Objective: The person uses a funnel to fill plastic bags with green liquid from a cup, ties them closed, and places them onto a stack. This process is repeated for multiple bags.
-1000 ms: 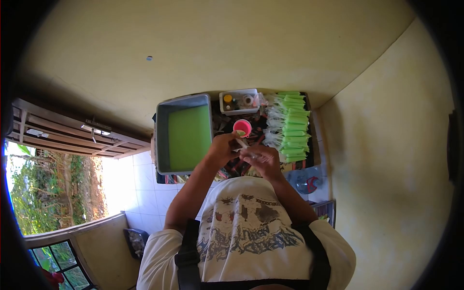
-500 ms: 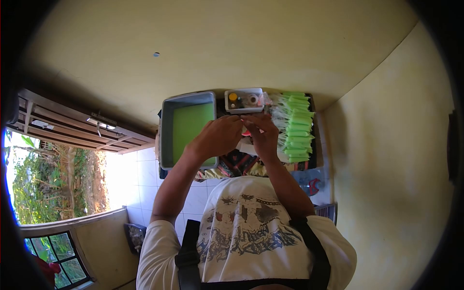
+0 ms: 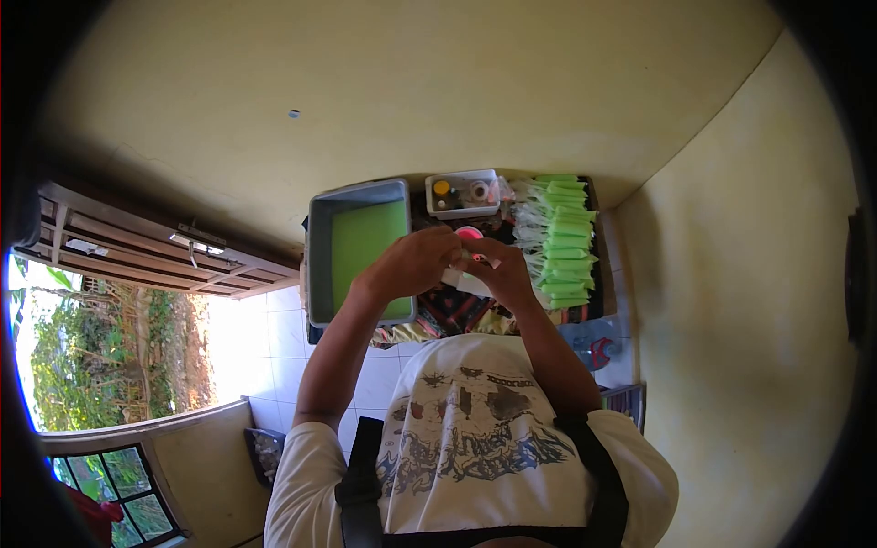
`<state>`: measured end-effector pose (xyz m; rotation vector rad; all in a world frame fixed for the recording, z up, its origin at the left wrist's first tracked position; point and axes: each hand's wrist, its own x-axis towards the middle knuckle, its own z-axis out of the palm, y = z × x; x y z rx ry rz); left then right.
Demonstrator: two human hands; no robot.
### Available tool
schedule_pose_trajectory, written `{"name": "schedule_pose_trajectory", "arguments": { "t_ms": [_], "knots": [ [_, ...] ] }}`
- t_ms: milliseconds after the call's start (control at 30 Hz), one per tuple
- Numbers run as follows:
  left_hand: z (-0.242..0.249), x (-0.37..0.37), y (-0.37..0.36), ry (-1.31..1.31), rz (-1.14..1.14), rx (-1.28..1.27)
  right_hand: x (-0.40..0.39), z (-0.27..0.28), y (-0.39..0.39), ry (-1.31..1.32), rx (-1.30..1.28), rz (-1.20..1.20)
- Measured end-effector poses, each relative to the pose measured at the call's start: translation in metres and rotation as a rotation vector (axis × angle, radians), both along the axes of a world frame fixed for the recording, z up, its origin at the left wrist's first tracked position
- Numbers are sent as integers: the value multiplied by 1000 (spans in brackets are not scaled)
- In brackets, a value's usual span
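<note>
My left hand (image 3: 418, 260) and my right hand (image 3: 502, 270) meet over the middle of the table, fingertips pinched together. What they pinch is small and pale; I cannot make it out. A white piece (image 3: 469, 282) shows just below the fingers, partly covered by them. Beyond my fingertips lies a round pink-red thing (image 3: 469, 233). Left of my hands stands a grey tub (image 3: 318, 247) holding green liquid (image 3: 361, 242), its near right corner behind my left forearm. To the right, filled green plastic bags (image 3: 568, 242) lie in a stacked row, their clear ends pointing toward my hands.
A small white box (image 3: 464, 213) with a yellow-capped bottle (image 3: 442, 188) and a roll of tape (image 3: 479, 190) stands at the back against the wall. Patterned cloth (image 3: 448, 310) covers the table. Clear bottles (image 3: 585, 342) sit beyond its right front corner. A wooden door (image 3: 146, 237) stands at left.
Both hands have drawn slightly toward my body, still pinched together. More of the round pink-red thing now shows beyond them. The view has shifted a little.
</note>
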<state>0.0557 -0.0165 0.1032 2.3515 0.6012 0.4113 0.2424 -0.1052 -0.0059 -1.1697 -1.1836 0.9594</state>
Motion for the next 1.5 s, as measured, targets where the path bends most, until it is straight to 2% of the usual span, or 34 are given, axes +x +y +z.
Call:
{"name": "schedule_pose_trajectory", "arguments": {
  "t_ms": [133,233,300,400,500,600,733,800,833,900,1000,1033,1133,1333,1500],
  "knots": [
    [-15,1,5,-23,-18,-19,7,19,-4,-58,-124,9],
    [-27,3,-4,-24,137,-125,7,21,-4,-67,-162,-55],
    [-38,7,-5,-75,171,-64,4,18,-3,-133,-180,-102],
    [-45,12,-8,-140,258,-6,-1,23,-4,-360,-80,-233],
    [-52,22,-17,-221,411,23,-3,5,6,-347,-26,-349],
    [-74,26,-19,-299,499,85,1,-15,14,-257,66,-276],
    [-85,18,-17,-209,544,118,-9,-44,14,274,-122,-49],
    [-89,13,-16,-242,523,48,-6,-47,13,562,-243,78],
    [-91,12,-16,-259,510,11,-3,-48,14,622,-310,125],
    [-96,5,-17,-276,587,-241,2,-47,14,742,-447,215],
    [-103,-6,-13,-324,621,-472,-17,-42,10,80,-65,-35],
    [-107,-11,-12,-344,621,-526,-18,-38,10,44,-80,-59],
    [-115,-27,-4,-505,562,-930,-24,-33,13,-127,-6,-98],
    [-118,-41,-4,-738,467,-1294,-40,5,17,-349,134,-185],
    [-129,-57,-2,-768,434,-1383,-51,8,19,-432,229,-72]
  ]
}}
